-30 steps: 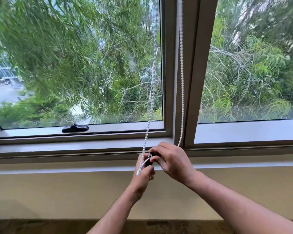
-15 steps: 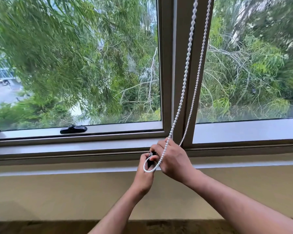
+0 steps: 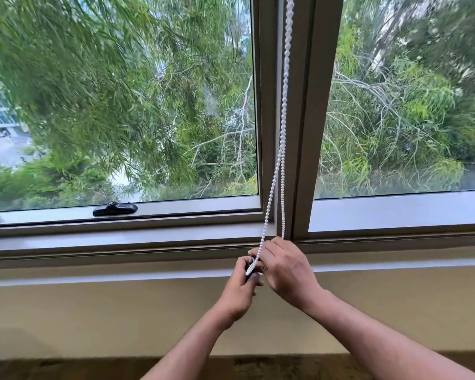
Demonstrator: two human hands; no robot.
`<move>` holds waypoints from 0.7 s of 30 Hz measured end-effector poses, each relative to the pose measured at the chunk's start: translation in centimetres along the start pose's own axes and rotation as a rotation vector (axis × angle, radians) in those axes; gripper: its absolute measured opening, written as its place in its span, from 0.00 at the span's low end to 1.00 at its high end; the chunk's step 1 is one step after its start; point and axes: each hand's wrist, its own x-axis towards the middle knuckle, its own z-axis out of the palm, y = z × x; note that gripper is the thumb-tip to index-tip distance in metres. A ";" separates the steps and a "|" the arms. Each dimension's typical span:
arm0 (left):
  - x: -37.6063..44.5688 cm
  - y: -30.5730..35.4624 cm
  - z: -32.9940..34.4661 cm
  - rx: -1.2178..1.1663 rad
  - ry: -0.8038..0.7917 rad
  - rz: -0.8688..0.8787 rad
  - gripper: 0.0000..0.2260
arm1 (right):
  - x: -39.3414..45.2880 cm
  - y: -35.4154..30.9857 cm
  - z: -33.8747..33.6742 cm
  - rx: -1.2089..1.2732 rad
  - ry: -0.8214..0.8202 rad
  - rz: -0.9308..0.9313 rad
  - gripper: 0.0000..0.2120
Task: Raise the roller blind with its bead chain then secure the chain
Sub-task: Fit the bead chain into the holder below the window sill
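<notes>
A white bead chain (image 3: 284, 111) hangs down in front of the window's middle post (image 3: 303, 133) as a loop of two strands. Its lower end runs between my two hands just below the sill. My left hand (image 3: 240, 292) is closed around a small dark holder (image 3: 251, 266) on the wall, with the bottom of the chain loop lying on it. My right hand (image 3: 285, 270) grips the chain's lower end right beside it, fingers curled. The roller blind itself is out of view above the frame.
A black window handle (image 3: 115, 209) sits on the left pane's lower frame. The grey sill (image 3: 121, 239) runs across, with a beige wall (image 3: 93, 311) beneath it. Trees fill both panes.
The chain swung from the left pane over to the middle post and now hangs straighter and tighter. The slack loop below my hands has shortened. Both hands stayed at the dark holder.
</notes>
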 end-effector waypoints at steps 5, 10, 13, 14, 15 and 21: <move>0.7 -0.7 1.2 0.067 0.024 0.009 0.13 | -2.1 -0.9 0.1 0.154 -0.026 0.223 0.07; 1.3 -1.4 2.5 0.142 0.065 0.015 0.13 | -3.7 -1.5 1.3 0.357 -0.064 0.534 0.10; 1.6 -1.7 3.1 0.236 0.057 -0.021 0.12 | -4.1 -1.2 1.9 0.414 -0.104 0.637 0.11; 1.7 -1.7 3.2 0.275 0.063 -0.035 0.11 | -4.1 -1.1 2.1 0.412 -0.115 0.658 0.10; 1.8 -1.8 3.3 0.307 0.073 -0.047 0.10 | -4.2 -0.9 2.3 0.404 -0.125 0.670 0.10; 2.4 -1.7 3.0 0.327 0.058 -0.060 0.11 | -4.5 -0.7 3.1 0.393 -0.105 0.730 0.11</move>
